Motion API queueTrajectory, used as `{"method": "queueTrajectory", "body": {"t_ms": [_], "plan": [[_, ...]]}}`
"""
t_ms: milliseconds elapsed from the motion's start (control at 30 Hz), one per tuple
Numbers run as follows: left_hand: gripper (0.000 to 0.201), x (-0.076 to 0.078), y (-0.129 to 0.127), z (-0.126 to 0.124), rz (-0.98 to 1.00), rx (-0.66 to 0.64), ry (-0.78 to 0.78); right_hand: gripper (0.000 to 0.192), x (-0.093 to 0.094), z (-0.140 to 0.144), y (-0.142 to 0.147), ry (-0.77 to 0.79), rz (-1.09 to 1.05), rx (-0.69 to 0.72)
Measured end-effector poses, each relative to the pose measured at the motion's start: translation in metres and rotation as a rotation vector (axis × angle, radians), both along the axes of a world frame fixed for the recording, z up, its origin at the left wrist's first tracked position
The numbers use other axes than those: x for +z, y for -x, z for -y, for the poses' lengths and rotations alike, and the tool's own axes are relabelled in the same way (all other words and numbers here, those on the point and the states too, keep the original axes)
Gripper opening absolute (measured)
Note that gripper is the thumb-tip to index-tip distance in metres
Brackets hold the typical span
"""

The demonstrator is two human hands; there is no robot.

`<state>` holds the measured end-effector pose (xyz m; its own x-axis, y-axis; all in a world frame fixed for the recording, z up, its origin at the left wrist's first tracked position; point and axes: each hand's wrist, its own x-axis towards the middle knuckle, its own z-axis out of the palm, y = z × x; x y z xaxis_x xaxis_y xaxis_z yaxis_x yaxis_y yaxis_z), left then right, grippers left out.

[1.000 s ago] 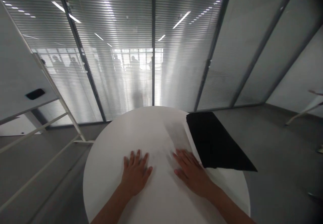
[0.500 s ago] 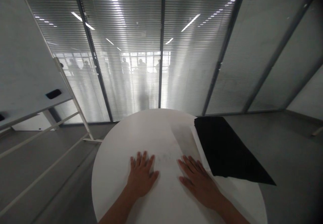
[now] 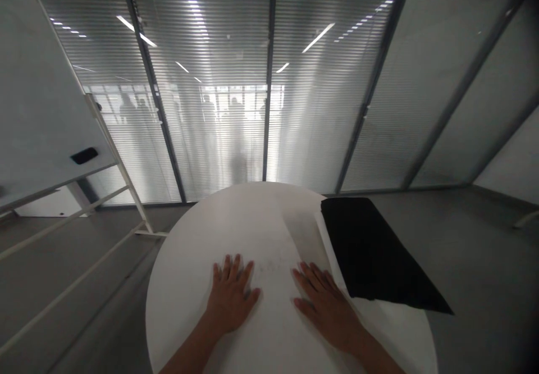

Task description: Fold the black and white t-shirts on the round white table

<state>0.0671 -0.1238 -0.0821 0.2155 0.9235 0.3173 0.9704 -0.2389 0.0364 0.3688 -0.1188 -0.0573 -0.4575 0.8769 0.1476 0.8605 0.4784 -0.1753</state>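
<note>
Hands are lying flat and spread, holding nothing: left hand (image 3: 231, 298) and right hand (image 3: 328, 309) pressing a white sheet (image 3: 273, 284) on the counter (image 3: 181, 261). Black cloth (image 3: 370, 256), just right of them, is overhanging and risks sliding off.

Light enters from behind the slatted glass partition (image 3: 236, 115), backlighting the scene. Ceiling strip lights reflect as streaks in the glass. The round white surface (image 3: 236, 222) is bright, slightly washed out. The floor is dim. Straight frames bow outward near the edges; corners darken. Focus is soft throughout.
</note>
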Motion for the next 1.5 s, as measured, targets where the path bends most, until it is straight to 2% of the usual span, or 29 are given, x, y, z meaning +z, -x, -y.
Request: {"method": "queueTrajectory", "body": {"t_ms": [267,600,700,767,833,900,933,1000,1033,1100,1133,1200,1300,1400,1500], "plan": [[0.060,0.007,-0.001,0.000,0.013,0.027,0.076,0.062,-0.001,0.000,-0.003,-0.005,-0.043,0.018],[0.059,0.012,-0.003,0.000,0.027,0.038,0.125,0.064,0.007,0.001,-0.001,0.046,-0.083,0.013],[0.060,0.014,-0.003,0.000,0.036,0.036,0.151,0.058,0.022,0.007,0.003,0.094,-0.111,-0.001],[0.061,0.012,-0.002,-0.001,0.043,0.028,0.147,0.047,0.042,0.013,0.003,0.141,-0.172,0.045],[0.060,0.009,0.000,-0.002,0.044,0.015,0.114,0.041,0.071,0.018,-0.003,0.129,-0.257,0.097],[0.060,0.005,0.002,-0.002,0.034,-0.002,0.069,0.040,0.101,0.016,-0.019,-0.013,-0.291,0.024],[0.059,0.003,0.003,-0.002,0.026,-0.010,0.053,0.040,0.114,0.011,-0.031,-0.116,-0.258,-0.075],[0.058,0.001,0.004,-0.002,0.016,-0.016,0.042,0.041,0.129,-0.008,-0.061,-0.292,-0.112,-0.383],[0.058,0.001,0.004,-0.002,0.016,-0.016,0.048,0.046,0.130,-0.020,-0.077,-0.335,-0.022,-0.551],[0.058,0.003,0.004,-0.001,0.025,-0.018,0.070,0.057,0.122,-0.044,-0.106,-0.294,0.105,-0.819],[0.058,0.005,0.004,-0.001,0.034,-0.018,0.083,0.058,0.114,-0.054,-0.117,-0.237,0.121,-0.847],[0.059,0.008,0.003,0.000,0.055,-0.023,0.118,0.056,0.096,-0.067,-0.132,-0.184,0.112,-0.802],[0.061,0.012,0.002,0.001,0.080,-0.024,0.165,0.057,0.075,-0.072,-0.134,-0.238,0.085,-0.801],[0.061,0.016,0.001,0.001,0.098,-0.012,0.199,0.058,0.067,-0.067,-0.128,-0.312,0.062,-0.841],[0.063,0.021,0.000,0.001,0.111,-0.006,0.250,0.057,0.066,-0.063,-0.126,-0.367,0.021,-0.799]]}}
